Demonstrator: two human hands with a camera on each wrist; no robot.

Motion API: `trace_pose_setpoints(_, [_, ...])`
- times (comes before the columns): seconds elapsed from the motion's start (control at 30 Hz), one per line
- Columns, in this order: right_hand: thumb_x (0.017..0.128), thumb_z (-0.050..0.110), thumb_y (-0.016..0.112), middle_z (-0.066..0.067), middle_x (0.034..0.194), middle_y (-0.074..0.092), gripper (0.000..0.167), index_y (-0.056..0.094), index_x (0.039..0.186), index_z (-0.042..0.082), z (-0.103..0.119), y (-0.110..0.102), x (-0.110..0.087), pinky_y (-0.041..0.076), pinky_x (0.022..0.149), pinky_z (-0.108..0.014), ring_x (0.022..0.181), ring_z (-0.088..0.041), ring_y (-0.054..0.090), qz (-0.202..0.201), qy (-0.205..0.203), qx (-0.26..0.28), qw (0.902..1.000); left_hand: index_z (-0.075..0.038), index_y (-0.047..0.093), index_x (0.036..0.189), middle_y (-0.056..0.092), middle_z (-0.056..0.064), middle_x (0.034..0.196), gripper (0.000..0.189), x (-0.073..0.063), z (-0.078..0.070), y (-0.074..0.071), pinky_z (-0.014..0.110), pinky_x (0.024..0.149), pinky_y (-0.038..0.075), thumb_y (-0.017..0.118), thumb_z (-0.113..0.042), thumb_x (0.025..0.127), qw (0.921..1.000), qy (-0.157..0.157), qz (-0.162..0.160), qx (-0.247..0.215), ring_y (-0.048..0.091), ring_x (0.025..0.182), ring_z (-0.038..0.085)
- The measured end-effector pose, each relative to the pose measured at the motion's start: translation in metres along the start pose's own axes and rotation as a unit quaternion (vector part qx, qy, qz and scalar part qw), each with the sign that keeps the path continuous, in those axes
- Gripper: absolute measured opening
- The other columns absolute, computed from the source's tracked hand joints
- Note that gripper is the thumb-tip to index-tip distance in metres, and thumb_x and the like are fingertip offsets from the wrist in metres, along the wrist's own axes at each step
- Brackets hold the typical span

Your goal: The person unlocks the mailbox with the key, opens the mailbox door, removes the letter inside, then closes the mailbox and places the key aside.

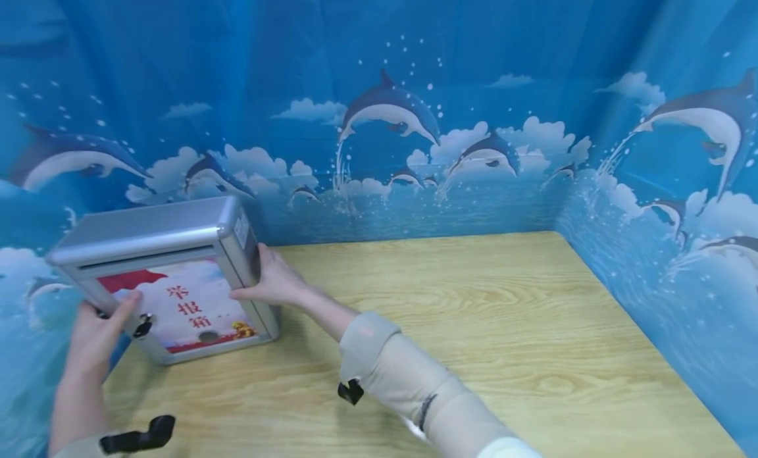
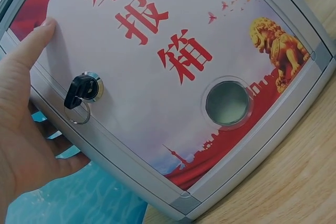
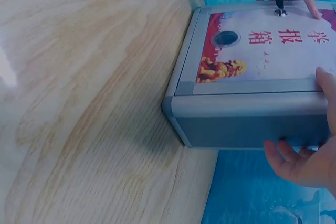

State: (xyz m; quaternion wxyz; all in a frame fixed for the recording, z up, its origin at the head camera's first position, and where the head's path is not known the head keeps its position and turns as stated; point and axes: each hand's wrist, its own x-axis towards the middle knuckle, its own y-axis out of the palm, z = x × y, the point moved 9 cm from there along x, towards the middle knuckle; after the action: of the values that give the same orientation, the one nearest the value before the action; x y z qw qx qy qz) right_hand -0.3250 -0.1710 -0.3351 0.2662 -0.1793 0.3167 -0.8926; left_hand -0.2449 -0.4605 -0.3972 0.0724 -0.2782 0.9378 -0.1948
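Observation:
A silver metal report box (image 1: 160,221) with a slot near its top stands at the table's left side, tilted a little. Its front panel (image 2: 142,87) bears red characters, a golden lion and a round window (image 2: 227,103). A black key (image 2: 79,90) on a ring sits in the lock at the panel's left edge. My left hand (image 1: 97,339) grips the box's left side, thumb on the front panel and fingers behind the edge. On the opposite side my right hand (image 1: 275,280) holds the box, thumb on the front frame and fingers along the side wall (image 3: 231,132).
The wood-grain table (image 1: 474,326) extends to the right of the box. A blue curtain (image 1: 379,116) printed with dolphins and clouds hangs behind the table and along its sides, close behind the box.

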Motion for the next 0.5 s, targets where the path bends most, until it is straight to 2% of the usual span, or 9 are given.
trace_pose_setpoints(0.17, [0.071,0.037,0.079,-0.005,0.139,0.038,0.101,0.017,0.146,0.01,-0.002,0.0,0.007,0.038,0.098,-0.03,0.123,-0.013,0.043,0.014,-0.015,0.025,0.9995,-0.015,-0.002,0.149,0.003,0.016,0.153,0.092,-0.003,-0.002,0.003,0.054,0.108,0.008,0.055,-0.051,0.086,1.0,-0.005,0.002,0.001,0.008,0.138,0.032])
trace_pose_setpoints(0.4, [0.069,0.037,0.081,-0.006,0.142,0.035,0.107,0.012,0.147,0.011,-0.006,0.003,0.011,0.037,0.099,-0.032,0.125,-0.016,0.041,0.028,0.002,0.03,0.9991,-0.024,-0.002,0.148,0.003,0.016,0.153,0.091,0.012,0.017,0.001,0.059,0.105,0.012,0.054,-0.057,0.083,0.9998,-0.002,-0.007,0.02,0.008,0.137,0.032])
trace_pose_setpoints(0.5, [0.069,0.038,0.081,-0.006,0.143,0.035,0.109,0.011,0.148,0.012,-0.007,0.004,0.011,0.037,0.098,-0.032,0.125,-0.016,0.042,0.029,0.007,0.029,0.9991,-0.023,0.001,0.148,0.004,0.016,0.153,0.089,0.012,0.018,0.002,0.057,0.106,0.011,0.055,-0.054,0.085,0.9999,0.003,-0.009,0.011,0.008,0.138,0.032])
